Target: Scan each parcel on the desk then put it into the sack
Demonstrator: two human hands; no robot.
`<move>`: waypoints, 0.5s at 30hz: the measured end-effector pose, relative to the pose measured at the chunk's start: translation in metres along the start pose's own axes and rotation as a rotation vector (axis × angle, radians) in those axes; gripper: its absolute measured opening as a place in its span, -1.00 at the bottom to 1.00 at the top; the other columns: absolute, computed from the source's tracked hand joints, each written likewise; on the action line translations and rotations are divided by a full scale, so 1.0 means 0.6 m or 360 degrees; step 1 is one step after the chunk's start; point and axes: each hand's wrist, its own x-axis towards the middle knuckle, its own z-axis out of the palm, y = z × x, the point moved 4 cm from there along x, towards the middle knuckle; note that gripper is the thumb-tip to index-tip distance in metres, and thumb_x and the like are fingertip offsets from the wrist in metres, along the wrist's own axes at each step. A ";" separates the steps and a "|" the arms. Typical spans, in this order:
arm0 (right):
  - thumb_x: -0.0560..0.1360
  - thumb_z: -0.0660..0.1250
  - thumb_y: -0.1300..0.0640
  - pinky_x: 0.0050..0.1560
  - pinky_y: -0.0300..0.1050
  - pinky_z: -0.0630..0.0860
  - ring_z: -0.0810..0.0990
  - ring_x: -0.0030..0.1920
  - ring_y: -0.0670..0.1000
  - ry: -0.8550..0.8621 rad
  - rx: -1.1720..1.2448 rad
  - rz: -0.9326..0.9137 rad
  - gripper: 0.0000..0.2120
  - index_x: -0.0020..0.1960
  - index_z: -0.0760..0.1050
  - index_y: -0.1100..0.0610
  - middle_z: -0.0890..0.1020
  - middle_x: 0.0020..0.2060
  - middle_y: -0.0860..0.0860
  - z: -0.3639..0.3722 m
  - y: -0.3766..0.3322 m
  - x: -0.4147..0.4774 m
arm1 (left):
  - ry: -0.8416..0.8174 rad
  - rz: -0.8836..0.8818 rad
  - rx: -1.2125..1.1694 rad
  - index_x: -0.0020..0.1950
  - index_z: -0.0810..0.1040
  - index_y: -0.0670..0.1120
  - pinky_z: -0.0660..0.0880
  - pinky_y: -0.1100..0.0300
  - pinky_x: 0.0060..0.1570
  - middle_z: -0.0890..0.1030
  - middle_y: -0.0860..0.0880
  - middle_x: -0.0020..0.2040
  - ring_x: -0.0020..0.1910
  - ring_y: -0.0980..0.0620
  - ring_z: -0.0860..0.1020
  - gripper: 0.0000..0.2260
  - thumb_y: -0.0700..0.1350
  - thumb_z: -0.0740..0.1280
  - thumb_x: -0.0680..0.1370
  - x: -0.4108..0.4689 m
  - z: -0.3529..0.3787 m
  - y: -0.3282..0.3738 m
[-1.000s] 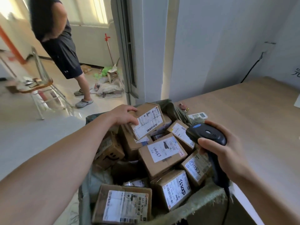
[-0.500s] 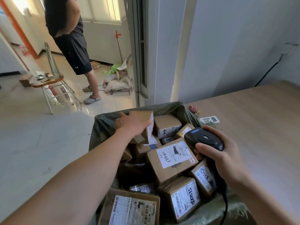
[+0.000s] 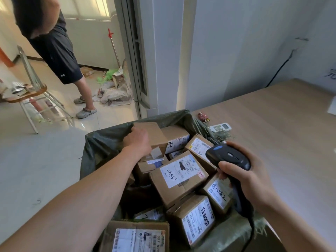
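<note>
A green woven sack (image 3: 101,142) stands open beside the wooden desk (image 3: 272,135) and holds several brown cardboard parcels with white labels. My left hand (image 3: 137,141) reaches into the sack's far side and grips a small brown parcel (image 3: 151,135), turned so its plain side faces up. My right hand (image 3: 243,177) holds a black barcode scanner (image 3: 227,157) over the sack's right rim, its cable hanging down. A parcel marked 046513 (image 3: 179,177) lies in the middle of the sack.
A white remote (image 3: 220,127) and a small red wrapper (image 3: 203,117) lie on the desk near the sack. A person in dark shorts (image 3: 60,57) stands on the tiled floor at the left by a chair (image 3: 31,91). Rubbish bags (image 3: 112,91) lie by the doorway.
My left hand has carried the small parcel towards the sack's far side and turned it, so its label no longer faces up. My right hand keeps the scanner in place.
</note>
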 end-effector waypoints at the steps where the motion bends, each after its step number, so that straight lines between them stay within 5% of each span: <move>1: 0.23 0.55 0.07 -0.39 -0.18 0.55 0.70 -0.32 0.14 0.0013 -0.0016 0.0000 -0.29 0.37 0.53 -0.02 0.73 -0.15 0.13 -0.007 0.000 -0.002 | 0.0005 0.0007 0.0069 0.40 0.42 -0.13 0.48 0.06 -0.10 0.41 -0.16 0.17 0.04 -0.12 0.49 -0.41 0.07 0.51 0.46 0.002 -0.002 0.004; 5: 0.22 0.54 0.08 -0.29 -0.17 0.62 0.71 -0.27 0.18 0.0090 -0.0041 -0.0033 -0.36 0.30 0.55 -0.05 0.75 -0.11 0.05 -0.040 -0.006 -0.017 | 0.0122 0.0128 0.0051 0.38 0.44 -0.08 0.47 -0.03 0.09 0.43 -0.18 0.30 0.22 -0.17 0.45 -0.29 0.34 0.45 0.40 -0.004 -0.017 0.047; 9: 0.22 0.54 0.06 -0.34 -0.15 0.55 0.70 -0.27 0.20 0.0189 -0.0009 -0.0043 -0.41 0.24 0.56 -0.09 0.73 -0.17 0.12 -0.089 -0.011 -0.048 | 0.0277 0.0429 -0.0081 0.34 0.48 -0.05 0.48 0.00 0.09 0.46 -0.12 0.28 0.23 -0.13 0.44 -0.49 0.25 0.36 0.53 -0.038 -0.035 0.131; 15: 0.25 0.52 0.05 -0.35 0.04 0.53 0.71 -0.26 0.17 0.0416 -0.0015 -0.0082 -0.34 0.34 0.51 -0.05 0.73 -0.18 0.12 -0.212 -0.023 -0.150 | 0.0214 0.0830 -0.0149 0.39 0.44 -0.06 0.48 -0.04 0.19 0.47 -0.10 0.34 0.33 -0.13 0.44 -0.46 0.25 0.33 0.54 -0.133 -0.049 0.285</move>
